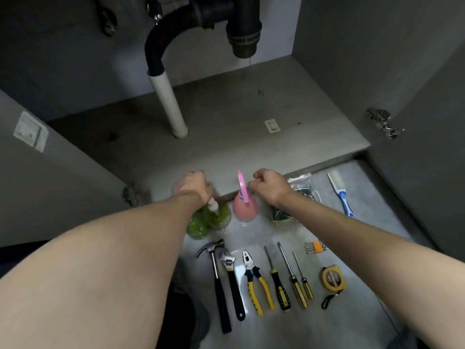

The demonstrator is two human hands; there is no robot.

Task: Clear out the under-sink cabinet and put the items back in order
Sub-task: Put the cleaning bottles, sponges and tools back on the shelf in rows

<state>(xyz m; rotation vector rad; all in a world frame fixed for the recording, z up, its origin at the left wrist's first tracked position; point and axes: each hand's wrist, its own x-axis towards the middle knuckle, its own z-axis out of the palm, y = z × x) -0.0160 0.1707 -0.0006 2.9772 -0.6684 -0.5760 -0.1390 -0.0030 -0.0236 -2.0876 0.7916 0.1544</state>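
My left hand reaches to the front edge of the cabinet floor, fingers curled over something blurred that I cannot identify. Just below its wrist stand a green pump bottle and a second green bottle on the grey floor. My right hand is curled at the pink spout of a pink bottle. Whether it pinches the spout is unclear. A bag of dark green items lies under my right wrist.
Laid in a row on the floor: hammer, adjustable wrench, pliers, three screwdrivers, hex keys, tape measure. A blue-white brush lies right. Inside, a white drain pipe rises from the cabinet floor; doors stand open both sides.
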